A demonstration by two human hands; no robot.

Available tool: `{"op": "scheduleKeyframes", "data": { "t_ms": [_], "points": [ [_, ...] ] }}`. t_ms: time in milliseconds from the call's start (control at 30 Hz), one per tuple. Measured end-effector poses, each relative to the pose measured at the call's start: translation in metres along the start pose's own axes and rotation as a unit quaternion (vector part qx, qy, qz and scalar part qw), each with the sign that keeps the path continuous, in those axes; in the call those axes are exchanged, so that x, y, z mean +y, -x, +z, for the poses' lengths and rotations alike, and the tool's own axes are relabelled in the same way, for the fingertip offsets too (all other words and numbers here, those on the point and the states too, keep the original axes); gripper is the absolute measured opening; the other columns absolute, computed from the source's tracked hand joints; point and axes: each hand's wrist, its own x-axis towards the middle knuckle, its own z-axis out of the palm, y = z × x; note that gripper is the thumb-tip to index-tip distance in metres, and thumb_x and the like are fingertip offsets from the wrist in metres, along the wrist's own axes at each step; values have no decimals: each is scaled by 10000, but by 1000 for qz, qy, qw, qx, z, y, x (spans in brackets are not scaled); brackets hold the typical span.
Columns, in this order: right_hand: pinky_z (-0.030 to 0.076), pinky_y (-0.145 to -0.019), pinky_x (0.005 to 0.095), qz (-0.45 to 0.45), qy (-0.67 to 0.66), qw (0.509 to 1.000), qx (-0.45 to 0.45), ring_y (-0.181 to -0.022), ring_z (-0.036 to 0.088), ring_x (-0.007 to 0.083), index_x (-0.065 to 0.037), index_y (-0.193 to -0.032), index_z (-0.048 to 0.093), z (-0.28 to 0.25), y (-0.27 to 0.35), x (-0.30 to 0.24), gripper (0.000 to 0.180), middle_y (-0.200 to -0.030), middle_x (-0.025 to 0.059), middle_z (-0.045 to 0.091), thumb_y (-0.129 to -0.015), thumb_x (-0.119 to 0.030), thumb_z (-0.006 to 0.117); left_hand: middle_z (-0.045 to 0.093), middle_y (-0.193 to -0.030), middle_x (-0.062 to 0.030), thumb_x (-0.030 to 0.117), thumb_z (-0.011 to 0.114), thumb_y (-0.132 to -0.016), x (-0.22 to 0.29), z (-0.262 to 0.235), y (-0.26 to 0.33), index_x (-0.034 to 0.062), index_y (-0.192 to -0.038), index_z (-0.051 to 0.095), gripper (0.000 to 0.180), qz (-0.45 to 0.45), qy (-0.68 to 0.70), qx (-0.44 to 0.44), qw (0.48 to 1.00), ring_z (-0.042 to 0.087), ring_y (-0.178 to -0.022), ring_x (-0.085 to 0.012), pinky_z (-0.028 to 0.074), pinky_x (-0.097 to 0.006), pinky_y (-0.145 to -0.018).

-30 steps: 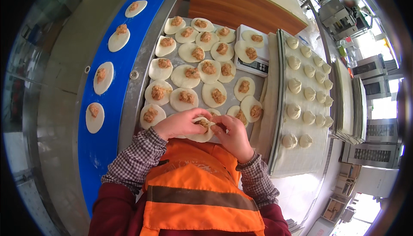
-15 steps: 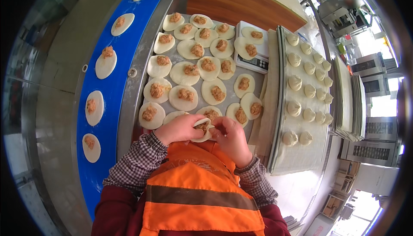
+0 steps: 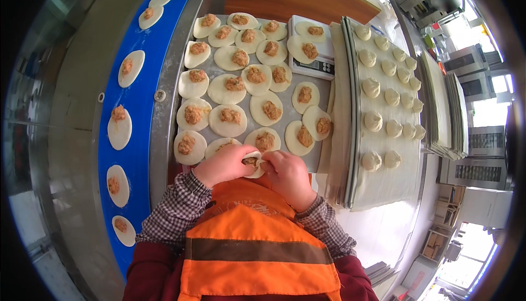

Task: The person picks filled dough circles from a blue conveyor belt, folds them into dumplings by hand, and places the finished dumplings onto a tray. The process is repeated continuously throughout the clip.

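Note:
Between my two hands, just above the orange apron (image 3: 257, 238), is a partly gathered bun (image 3: 253, 159) with meat filling showing in its opening. My left hand (image 3: 224, 165) cups it from the left, fingers curled round the dough. The fingertips of my right hand (image 3: 286, 176) pinch the edge of the wrapper on the right side. Beyond my hands, flat round wrappers topped with meat filling cover a metal worktop; the closest is a filled wrapper (image 3: 264, 141) right ahead of my fingers.
On the left runs a blue conveyor belt (image 3: 143, 90) carrying filled wrappers. A white scale (image 3: 312, 68) stands at the back right with wrappers on it. To the right, a cloth-lined tray (image 3: 383, 183) holds rows of pleated buns, with stacked trays (image 3: 456, 112) beyond it.
The bun's opening has become smaller as my right fingers gather the edge. Wrappers on the blue belt have shifted toward me. The view has turned slightly.

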Motion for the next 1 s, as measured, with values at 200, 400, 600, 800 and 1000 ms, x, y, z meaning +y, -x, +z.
{"op": "scheduleKeyframes", "data": {
  "t_ms": [200, 400, 600, 800, 1000],
  "points": [
    [481, -641, 377, 60, -109, 992, 22, -772, 599, 345, 1, -952, 587, 4, 7, 3, 165, -821, 163, 615, -808, -61, 641, 655, -939, -148, 117, 619, -795, 9, -8, -8, 15, -1146, 578, 368, -7, -36, -69, 997, 637, -852, -235, 494, -307, -733],
    [482, -596, 337, 42, -135, 988, 56, -690, 613, 288, 12, -952, 581, 6, 12, 12, 156, -785, 147, 614, -816, -27, 647, 625, -1051, -56, 160, 546, -895, -6, 5, -3, 57, -1234, 522, 355, -92, 364, -47, 926, 631, -872, -130, 507, -210, -607],
    [492, -587, 300, 97, -236, 965, 55, -672, 632, 218, 17, -910, 589, 9, 7, 3, 121, -799, 129, 634, -813, -7, 657, 617, -1011, -55, 135, 488, -905, -1, 13, 1, 49, -1238, 491, 345, -132, 293, -12, 947, 621, -760, -116, 486, -215, -509],
    [496, -604, 326, 12, -82, 995, 64, -676, 622, 268, 7, -937, 606, 12, 10, 7, 179, -848, 146, 630, -772, -9, 673, 610, -964, -44, 126, 493, -883, 7, 4, -4, 36, -1231, 501, 359, -152, 196, -65, 967, 608, -784, -113, 508, -233, -596],
    [493, -595, 332, -13, -57, 995, 85, -668, 615, 283, 2, -945, 609, 11, 11, 12, 192, -813, 148, 628, -769, -22, 681, 602, -980, -29, 92, 462, -898, 8, 13, 0, 26, -1213, 521, 327, -126, 414, -20, 901, 588, -887, -96, 531, -237, -701]
  ]
}}
